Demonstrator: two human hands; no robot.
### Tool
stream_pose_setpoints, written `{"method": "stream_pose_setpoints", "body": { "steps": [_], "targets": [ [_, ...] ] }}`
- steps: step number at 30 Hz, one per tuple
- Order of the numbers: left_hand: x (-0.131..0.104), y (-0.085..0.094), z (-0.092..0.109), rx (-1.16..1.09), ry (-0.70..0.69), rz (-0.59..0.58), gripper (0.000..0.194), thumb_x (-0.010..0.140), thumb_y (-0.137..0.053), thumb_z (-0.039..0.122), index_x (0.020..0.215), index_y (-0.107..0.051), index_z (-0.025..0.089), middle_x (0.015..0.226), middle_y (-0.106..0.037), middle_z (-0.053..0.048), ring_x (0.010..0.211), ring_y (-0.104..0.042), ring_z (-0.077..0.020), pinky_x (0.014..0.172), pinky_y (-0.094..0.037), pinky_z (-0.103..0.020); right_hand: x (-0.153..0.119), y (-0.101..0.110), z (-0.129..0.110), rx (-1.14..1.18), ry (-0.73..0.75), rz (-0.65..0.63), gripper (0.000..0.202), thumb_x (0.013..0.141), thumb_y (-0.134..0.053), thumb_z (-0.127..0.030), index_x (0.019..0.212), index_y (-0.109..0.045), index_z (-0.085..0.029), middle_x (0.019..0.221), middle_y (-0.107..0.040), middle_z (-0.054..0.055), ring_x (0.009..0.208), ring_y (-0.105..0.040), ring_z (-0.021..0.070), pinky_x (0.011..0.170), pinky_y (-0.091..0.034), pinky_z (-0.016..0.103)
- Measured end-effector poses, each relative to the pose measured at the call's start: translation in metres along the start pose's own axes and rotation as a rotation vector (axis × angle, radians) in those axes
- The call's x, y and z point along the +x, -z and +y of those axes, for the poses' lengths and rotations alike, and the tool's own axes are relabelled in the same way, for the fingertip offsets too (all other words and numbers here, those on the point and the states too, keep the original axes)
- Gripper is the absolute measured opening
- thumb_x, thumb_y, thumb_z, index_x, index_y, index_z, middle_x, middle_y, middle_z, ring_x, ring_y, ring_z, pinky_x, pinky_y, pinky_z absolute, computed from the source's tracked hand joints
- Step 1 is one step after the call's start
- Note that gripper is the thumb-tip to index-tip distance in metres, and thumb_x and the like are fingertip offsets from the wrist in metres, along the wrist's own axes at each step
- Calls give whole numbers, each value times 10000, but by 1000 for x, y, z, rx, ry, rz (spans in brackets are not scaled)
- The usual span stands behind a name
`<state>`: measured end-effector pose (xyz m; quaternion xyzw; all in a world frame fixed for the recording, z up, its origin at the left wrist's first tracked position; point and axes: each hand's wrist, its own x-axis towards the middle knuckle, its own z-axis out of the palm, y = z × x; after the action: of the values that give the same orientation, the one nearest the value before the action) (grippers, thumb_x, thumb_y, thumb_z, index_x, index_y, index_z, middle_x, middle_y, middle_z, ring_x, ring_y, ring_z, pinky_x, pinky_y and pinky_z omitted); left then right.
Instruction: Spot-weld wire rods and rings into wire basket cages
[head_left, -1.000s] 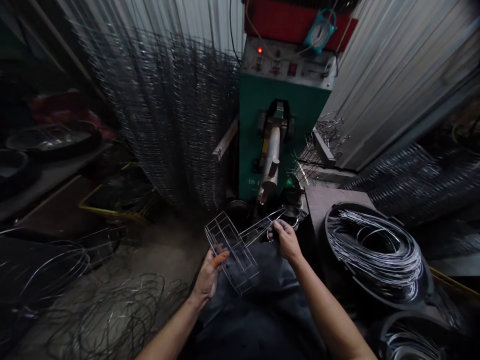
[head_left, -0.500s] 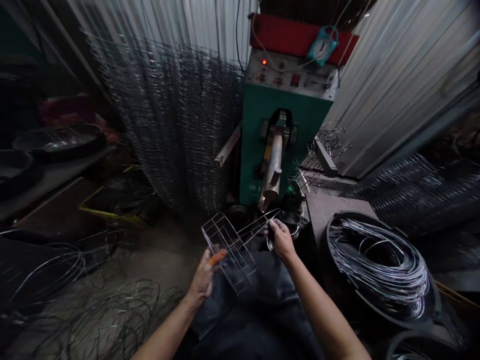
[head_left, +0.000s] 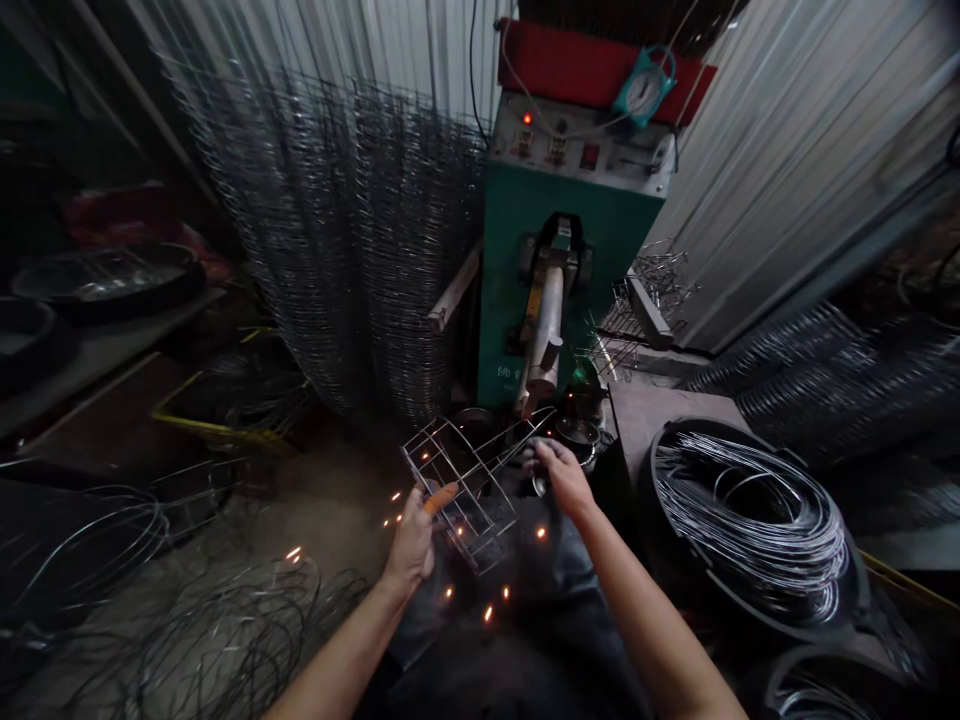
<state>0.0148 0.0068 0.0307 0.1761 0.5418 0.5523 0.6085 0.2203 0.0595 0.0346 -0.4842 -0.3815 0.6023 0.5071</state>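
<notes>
My left hand (head_left: 414, 535), with an orange cover on its thumb, is closed on the near left side of a small wire rack (head_left: 459, 480). The rack is tilted, and its far right end reaches under the electrode arm (head_left: 546, 335) of a green spot welder (head_left: 506, 265). My right hand (head_left: 559, 470) is beside that end, its fingers curled together; whatever they grip is too small and dark to make out. Bright orange sparks (head_left: 489, 612) fly around the rack and over my dark apron (head_left: 525, 650).
Tall stacks of wire frames (head_left: 405, 250) stand left of the welder. On the right, a black tub (head_left: 664, 500) holds many wire rings (head_left: 757, 520). Loose wires (head_left: 247, 640) cover the floor at left, near a yellow-edged crate (head_left: 217, 430). A teal dial clock (head_left: 645, 88) hangs on the welder.
Sparks have burst out from under the electrode and scattered over the rack, apron and floor. The rack has shifted slightly upward at its near end. My right fingers have drawn slightly back from the rack's wire.
</notes>
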Motion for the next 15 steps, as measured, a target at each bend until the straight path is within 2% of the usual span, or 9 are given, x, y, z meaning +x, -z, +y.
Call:
{"method": "stream_pose_setpoints", "body": {
  "steps": [3,6,10,15],
  "targets": [
    [-3,-3,-5,-49,-77,37,388,507,-729,282,838,-542,206,849,-614,-10,903,-581,-202,639,-458,-257,-37,6,14,-251,-39,-205,353,725,-624,-499,893,-621,-189,766,-626,19,703,-576,148,667,-447,273],
    [-5,-4,-8,-41,-113,52,401,506,-722,287,855,-541,205,826,-612,-8,841,-587,-178,655,-446,-250,-62,8,28,-455,32,-319,330,796,-535,-503,780,-617,-184,744,-594,18,745,-549,167,712,-417,282],
    [-6,-7,-8,6,-134,76,376,522,-694,322,839,-529,205,835,-610,-12,847,-582,-178,619,-433,-238,-66,5,41,-520,133,-266,366,824,-466,-531,754,-574,-188,673,-507,1,667,-481,150,648,-385,262],
    [-3,-12,-6,-16,-98,26,341,553,-663,366,812,-508,206,924,-622,-37,926,-576,-215,543,-433,-235,-55,2,41,-515,185,-186,375,820,-447,-534,782,-579,-185,691,-472,1,648,-433,141,627,-358,258]
  ]
}}
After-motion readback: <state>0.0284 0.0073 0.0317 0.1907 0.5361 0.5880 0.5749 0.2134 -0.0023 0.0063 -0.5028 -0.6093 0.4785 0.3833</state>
